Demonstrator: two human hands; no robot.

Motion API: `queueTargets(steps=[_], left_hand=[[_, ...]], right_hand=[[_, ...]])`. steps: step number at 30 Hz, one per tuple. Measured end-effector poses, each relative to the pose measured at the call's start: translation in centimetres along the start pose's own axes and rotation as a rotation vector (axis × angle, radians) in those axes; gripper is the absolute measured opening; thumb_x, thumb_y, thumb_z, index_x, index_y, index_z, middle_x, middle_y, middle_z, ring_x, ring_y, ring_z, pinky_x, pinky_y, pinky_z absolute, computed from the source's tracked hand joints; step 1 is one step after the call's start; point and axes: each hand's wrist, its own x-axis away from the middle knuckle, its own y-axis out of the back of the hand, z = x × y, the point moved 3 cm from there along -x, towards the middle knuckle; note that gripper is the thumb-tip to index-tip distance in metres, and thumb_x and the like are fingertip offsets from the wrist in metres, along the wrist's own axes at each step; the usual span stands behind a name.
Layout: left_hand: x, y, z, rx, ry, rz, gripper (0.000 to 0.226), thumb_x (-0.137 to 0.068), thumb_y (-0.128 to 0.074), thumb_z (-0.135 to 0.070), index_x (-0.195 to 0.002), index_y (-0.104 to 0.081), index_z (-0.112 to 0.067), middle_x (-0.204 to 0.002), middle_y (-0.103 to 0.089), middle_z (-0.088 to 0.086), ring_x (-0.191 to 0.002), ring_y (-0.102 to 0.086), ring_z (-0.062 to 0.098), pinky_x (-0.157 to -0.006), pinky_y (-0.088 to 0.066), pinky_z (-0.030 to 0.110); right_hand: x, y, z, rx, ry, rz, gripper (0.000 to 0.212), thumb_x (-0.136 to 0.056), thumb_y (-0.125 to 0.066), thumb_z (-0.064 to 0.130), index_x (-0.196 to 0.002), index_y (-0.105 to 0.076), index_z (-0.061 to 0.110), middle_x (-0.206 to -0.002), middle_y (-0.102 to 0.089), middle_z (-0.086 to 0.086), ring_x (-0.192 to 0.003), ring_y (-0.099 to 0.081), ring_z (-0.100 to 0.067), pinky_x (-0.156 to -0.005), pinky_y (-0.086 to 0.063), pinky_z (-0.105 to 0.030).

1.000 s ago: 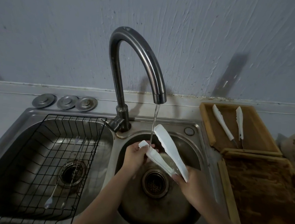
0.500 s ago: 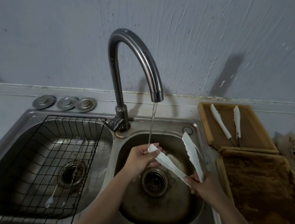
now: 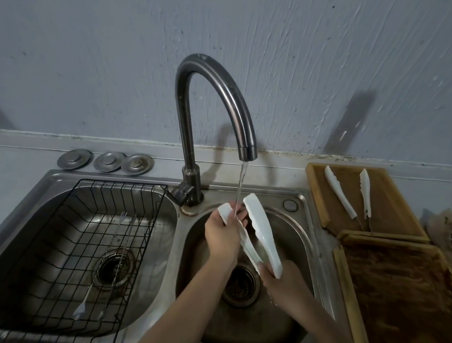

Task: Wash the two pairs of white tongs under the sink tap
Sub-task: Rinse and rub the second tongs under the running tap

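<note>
Right hand, nearest the camera, over the right sink basin: fingers curled round the hinged end of one pair of white tongs, gripping it. The tongs' two arms spread apart and angle up and away toward the tap. Left hand, just beyond and to the left: fingers wrapped round the left arm of the same tongs near its tip, thumb side toward the camera. Water stream falls from the spout and lands at the left hand's fingers, between the two tong tips; the right arm's tip sits just beside the stream. Drain strainer of the right basin shows below, between the two forearms. Left basin holds a black wire rack with two thin metal utensils lying in it, one with a small forked end; exact type cannot be told. Dark curved tap stands on the sink rim between the basins. Right of the sink, a soiled wooden tray, and behind it a second wooden tray holding the second pair of white tongs, arms spread, lying flat, well apart from the hands. Three round metal plugs lie on the ledge behind the left basin.
</note>
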Motion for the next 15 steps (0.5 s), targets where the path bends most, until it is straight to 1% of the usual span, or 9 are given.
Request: queueTargets(steps=[3, 5, 6, 8, 9, 10, 12, 13, 15], left_hand=[[-0.2, 0.2, 0.0, -0.060, 0.087, 0.129, 0.034, -0.081, -0.061, 0.008, -0.111, -0.061, -0.008, -0.101, -0.072, 0.008, -0.092, -0.070, 0.020, -0.079, -0.059, 0.038], [0.0, 0.8, -0.1, 0.044, 0.158, 0.181, 0.024, -0.081, -0.067, -0.015, -0.104, -0.062, -0.010, -0.092, -0.071, 0.008, -0.083, -0.070, 0.021, -0.070, -0.058, 0.037], [0.1, 0.9, -0.2, 0.127, 0.201, 0.204, 0.030, -0.081, -0.066, -0.031, -0.103, -0.063, -0.011, -0.091, -0.070, 0.007, -0.081, -0.069, 0.020, -0.068, -0.057, 0.036], [0.1, 0.8, -0.4, 0.211, 0.257, 0.215, 0.043, -0.079, -0.063, -0.049, -0.107, -0.062, -0.016, -0.096, -0.071, 0.006, -0.090, -0.067, 0.020, -0.081, -0.055, 0.041], [0.0, 0.6, -0.5, 0.145, 0.218, 0.213, 0.042, -0.078, -0.066, -0.047, -0.107, -0.061, -0.017, -0.095, -0.071, 0.005, -0.091, -0.067, 0.020, -0.085, -0.055, 0.045], [0.0, 0.6, -0.7, 0.050, 0.155, 0.184, 0.039, -0.077, -0.071, -0.038, -0.108, -0.059, -0.017, -0.094, -0.071, 0.006, -0.088, -0.068, 0.020, -0.083, -0.057, 0.045], [-0.2, 0.9, -0.7, 0.022, 0.081, 0.045, 0.030, -0.080, -0.072, -0.015, -0.107, -0.058, -0.014, -0.092, -0.072, 0.008, -0.078, -0.071, 0.018, -0.068, -0.059, 0.038], [-0.1, 1.3, -0.9, 0.113, 0.085, -0.028, 0.025, -0.081, -0.070, -0.008, -0.103, -0.060, -0.015, -0.087, -0.072, 0.008, -0.072, -0.071, 0.016, -0.061, -0.058, 0.033], [-0.4, 1.9, -0.8, 0.317, 0.137, -0.108, 0.014, -0.086, -0.065, -0.007, -0.096, -0.060, -0.016, -0.080, -0.069, 0.007, -0.064, -0.067, 0.016, -0.057, -0.055, 0.031]], right_hand=[[0.0, 0.0, -0.5, -0.011, -0.017, 0.012, 0.021, -0.087, -0.059, 0.039, -0.074, -0.058, 0.022, -0.055, -0.056, 0.005, -0.041, -0.056, 0.000, -0.041, -0.041, -0.015], [-0.2, 0.3, -0.6, 0.053, -0.001, -0.005, 0.030, -0.083, -0.061, 0.045, -0.097, -0.062, 0.019, -0.064, -0.061, 0.006, -0.048, -0.060, 0.001, -0.040, -0.038, -0.010], [-0.2, 0.4, -0.5, 0.097, 0.017, -0.019, 0.040, -0.082, -0.061, 0.048, -0.108, -0.061, 0.017, -0.072, -0.063, 0.007, -0.054, -0.062, 0.000, -0.040, -0.038, -0.009], [-0.5, 0.2, -0.5, 0.201, 0.058, -0.037, 0.056, -0.080, -0.060, 0.053, -0.121, -0.053, 0.015, -0.090, -0.062, 0.006, -0.071, -0.060, -0.003, -0.048, -0.036, -0.009], [-0.5, 0.0, -0.4, 0.232, 0.065, -0.030, 0.060, -0.079, -0.059, 0.055, -0.123, -0.050, 0.015, -0.096, -0.060, 0.003, -0.077, -0.058, -0.006, -0.051, -0.036, -0.011], [-0.5, -0.2, -0.3, 0.245, 0.071, -0.016, 0.060, -0.079, -0.058, 0.057, -0.122, -0.047, 0.017, -0.099, -0.058, 0.003, -0.079, -0.057, -0.007, -0.053, -0.037, -0.014], [-0.4, -0.4, 0.1, 0.272, 0.118, 0.014, 0.037, -0.079, -0.055, 0.060, -0.103, -0.045, 0.034, -0.091, -0.058, 0.005, -0.073, -0.058, -0.006, -0.053, -0.040, -0.019], [-0.4, -0.3, 0.5, 0.295, 0.155, 0.020, 0.027, -0.080, -0.053, 0.061, -0.090, -0.040, 0.039, -0.084, -0.058, 0.007, -0.068, -0.057, -0.005, -0.050, -0.039, -0.019], [-0.3, -0.1, 1.2, 0.317, 0.237, 0.026, 0.024, -0.084, -0.046, 0.059, -0.078, -0.034, 0.040, -0.073, -0.056, 0.004, -0.057, -0.054, -0.004, -0.044, -0.036, -0.019]])
